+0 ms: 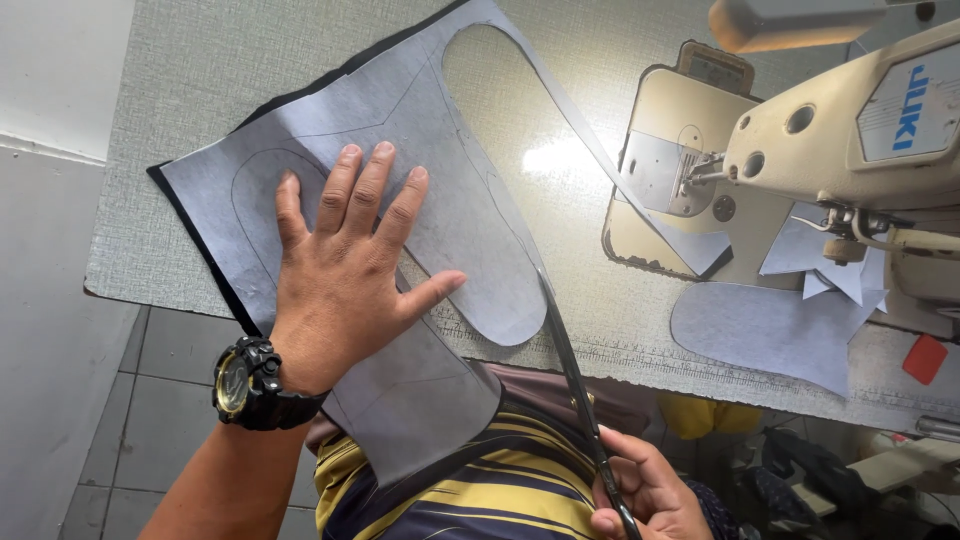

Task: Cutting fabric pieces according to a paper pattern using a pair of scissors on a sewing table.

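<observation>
My left hand (345, 270) lies flat with fingers spread on a grey sheet of stiff fabric (450, 215) with a black underside, pressing it to the table. Pencil outlines of curved shapes are drawn on the sheet, and a large rounded piece is cut out of its upper part. My right hand (645, 495) grips the handles of long dark scissors (570, 365) at the bottom of the view. The blades point up and away from me, along the sheet's right edge near a rounded tongue-shaped flap.
A cream industrial sewing machine (850, 120) stands at the right on the grey textured table (200, 70). Grey cut pieces (765, 325) lie beneath its head, beside a small red object (925, 358). The table's left edge drops to a tiled floor (150, 420).
</observation>
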